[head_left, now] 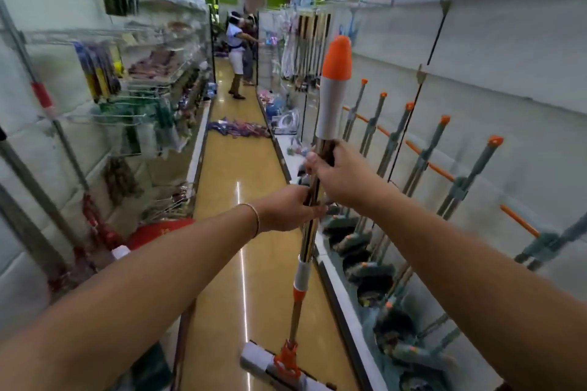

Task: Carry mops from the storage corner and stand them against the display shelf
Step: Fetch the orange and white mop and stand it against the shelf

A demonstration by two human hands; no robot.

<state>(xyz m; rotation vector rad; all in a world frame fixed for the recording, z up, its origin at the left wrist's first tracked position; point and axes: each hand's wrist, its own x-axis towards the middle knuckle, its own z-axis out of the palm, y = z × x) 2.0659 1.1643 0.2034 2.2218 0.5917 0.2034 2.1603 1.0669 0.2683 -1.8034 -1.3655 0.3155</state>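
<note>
I am carrying one mop [313, 187] upright down the aisle, my left hand [287, 209] clenched round its shaft below and my right hand [341, 176] clenched round it above, the sponge head hanging near the floor at six o'clock. I judge the carry is ending; next I should be tilting it toward the display shelf [476, 79] at three o'clock. I am counting five mops already leaning there, perhaps a sixth.

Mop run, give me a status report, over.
Left hand and right hand both grip the mop, upright in the aisle. Not yet against the display shelf. Bundle on floor ahead, people beyond.
</note>
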